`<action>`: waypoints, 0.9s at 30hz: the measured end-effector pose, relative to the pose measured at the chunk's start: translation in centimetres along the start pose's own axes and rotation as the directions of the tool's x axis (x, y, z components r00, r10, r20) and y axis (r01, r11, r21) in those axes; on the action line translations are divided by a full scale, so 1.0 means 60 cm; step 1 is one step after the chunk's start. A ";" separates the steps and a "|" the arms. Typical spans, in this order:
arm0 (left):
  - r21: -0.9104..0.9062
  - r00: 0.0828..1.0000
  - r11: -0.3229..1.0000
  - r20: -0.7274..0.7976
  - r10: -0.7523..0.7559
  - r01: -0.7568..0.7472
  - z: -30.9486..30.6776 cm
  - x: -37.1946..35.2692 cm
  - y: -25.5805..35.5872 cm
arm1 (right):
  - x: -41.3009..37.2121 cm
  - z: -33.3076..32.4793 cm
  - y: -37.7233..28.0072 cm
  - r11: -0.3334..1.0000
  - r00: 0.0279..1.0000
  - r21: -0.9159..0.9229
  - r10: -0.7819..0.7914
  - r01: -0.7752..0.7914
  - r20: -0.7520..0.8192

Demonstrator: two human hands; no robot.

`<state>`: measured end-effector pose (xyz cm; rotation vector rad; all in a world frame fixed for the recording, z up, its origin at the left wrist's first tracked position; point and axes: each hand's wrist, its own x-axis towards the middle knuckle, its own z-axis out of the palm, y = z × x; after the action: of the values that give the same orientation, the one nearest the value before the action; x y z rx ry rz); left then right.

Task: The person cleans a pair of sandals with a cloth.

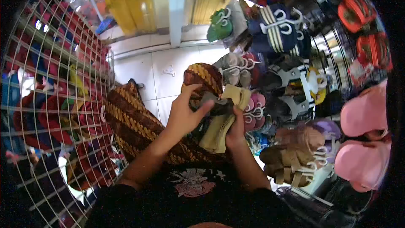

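A pair of sandals (219,133) with beige soles and dark straps is in front of my torso. My right hand (236,130) grips it from the right, with the thumb near the straps. On the other side, my left hand (184,112) has its thumb and fingers spread around a dark grey piece (209,98) at the straps. The thumb overlaps the straps, but blur hides whether it presses on them. Below the sandals are my legs in brown patterned cloth (130,112).
A wire grid (63,101) with colourful goods behind it rises on the left. Along the right hang many shoes on white hangers, including striped navy slippers (278,29), brown sandals (287,164) and pink clogs (365,112). A loose white hanger (169,71) lies on the tiled floor (141,67).
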<state>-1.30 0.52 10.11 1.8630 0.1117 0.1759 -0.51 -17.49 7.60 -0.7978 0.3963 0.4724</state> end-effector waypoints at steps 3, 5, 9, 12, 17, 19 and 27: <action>-0.083 0.992 0.994 0.097 0.076 -0.068 -0.001 -0.003 0.009 | -0.004 0.057 -0.026 1.000 0.996 -0.007 0.004 -0.004 -0.088; -0.031 0.991 0.995 0.089 0.101 -0.099 -0.002 -0.010 -0.006 | -0.002 0.068 -0.029 0.996 0.993 -0.051 0.072 -0.077 -0.099; -0.225 0.994 0.968 -0.009 0.113 -0.113 0.009 0.010 -0.103 | 0.008 0.051 -0.005 0.961 0.975 -0.191 0.215 -0.201 0.058; -0.541 0.985 0.825 0.138 -0.104 0.163 -0.039 0.026 -0.112 | 0.034 0.039 -0.008 0.805 1.000 -0.593 0.017 -0.015 -0.001; -0.833 0.876 0.281 0.425 -0.226 0.477 -0.093 0.036 -0.129 | 0.054 0.121 -0.038 0.420 0.886 -0.801 -0.372 0.427 0.277; -0.854 0.863 0.135 0.505 -0.024 0.503 -0.093 0.031 -0.149 | 0.061 0.167 -0.055 0.133 0.774 -0.793 -0.363 0.594 0.519; -0.660 0.895 0.655 0.442 -0.057 0.368 -0.093 0.016 -0.207 | 0.033 0.191 -0.024 -0.310 0.613 -0.577 0.023 0.755 0.790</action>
<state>-1.19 9.61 -0.06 1.0171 -0.0152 -0.2951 3.75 -9.22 14.73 -2.2336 -1.1441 0.1389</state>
